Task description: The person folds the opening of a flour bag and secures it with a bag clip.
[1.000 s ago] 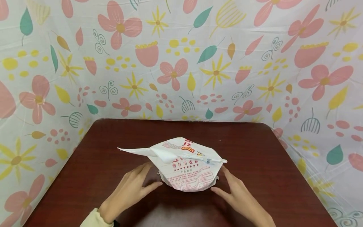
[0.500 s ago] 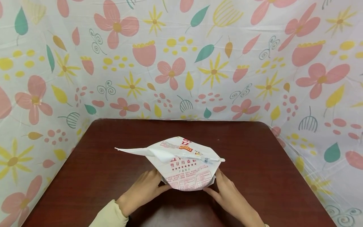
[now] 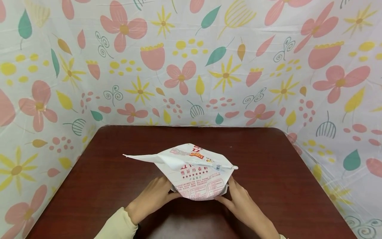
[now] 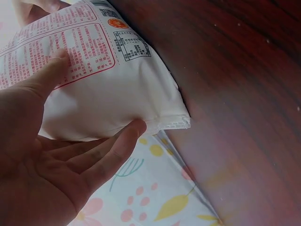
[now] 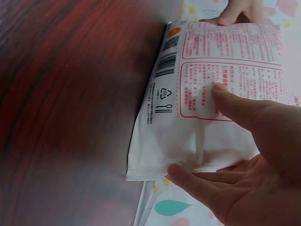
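A white bag of flour (image 3: 197, 187) with red print stands upright on the dark table, its top folded down. Across the fold lies a long white strip (image 3: 206, 163) with a clear clip (image 3: 219, 167) near its right end. My left hand (image 3: 150, 196) holds the bag's lower left side, thumb on the printed front and fingers along the side edge. On the opposite side my right hand (image 3: 244, 203) grips it the same way. The wrist views show each thumb pressed to the printed face and the fingers against the side seams (image 4: 174, 123). The bag's back is hidden.
The reddish-brown table (image 3: 119, 149) extends around the bag on all sides. A flower-printed sheet (image 3: 191, 66) hangs behind it and along both sides, meeting the table's back edge.
One second ago both hands were spread at the bag's sides. They have since moved inward and taken hold of it. The bag has hardly moved.
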